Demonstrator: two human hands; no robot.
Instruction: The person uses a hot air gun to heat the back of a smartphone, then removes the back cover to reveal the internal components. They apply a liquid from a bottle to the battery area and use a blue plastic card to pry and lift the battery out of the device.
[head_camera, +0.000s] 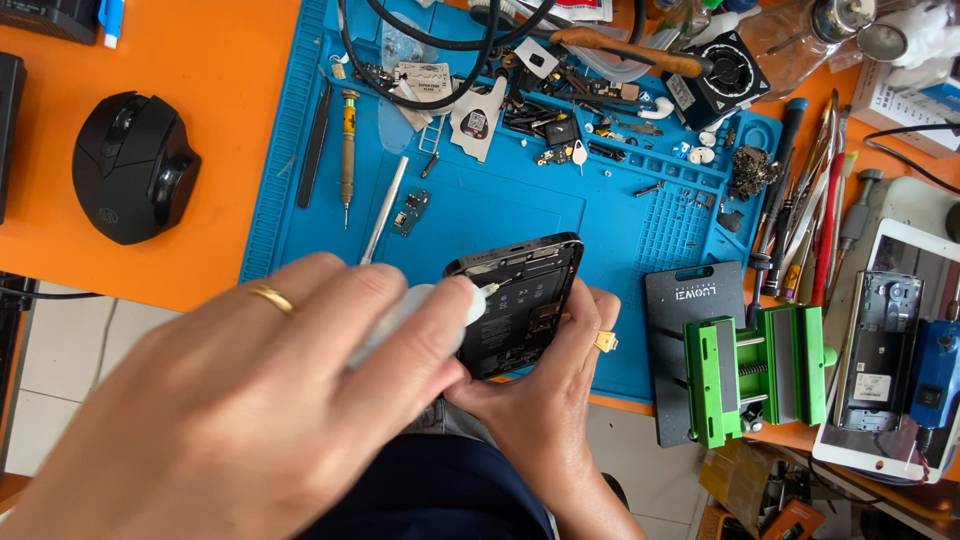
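While the left hand (250, 400) fills the lower left of the frame, its fingers (400, 320) curl closed around a small white squeeze applicator (430, 305), the thin tip touching the inside of an opened black smartphone body (520, 305). That phone sits at frame centre, tilted, above the lower edge of the blue silicone repair mat (610, 230). Right hand (550, 390) cups the phone from below and the right side, fingers wrapped on its edge, gripping it; gold ring on one finger of each hand.

White rectangular labels lie at the top centre of the mat, beside a white plastic card. A white box with printed side sits at the upper right corner.

Mat compartments along the top right hold small screws, tiny metal parts and white bits. A black rectangular plate with a green clamp vise (760, 370) sits at lower right. Tweezers and drivers lie in a row at right. A black computer mouse (135, 165) rests on the orange table (210, 90) at upper left.
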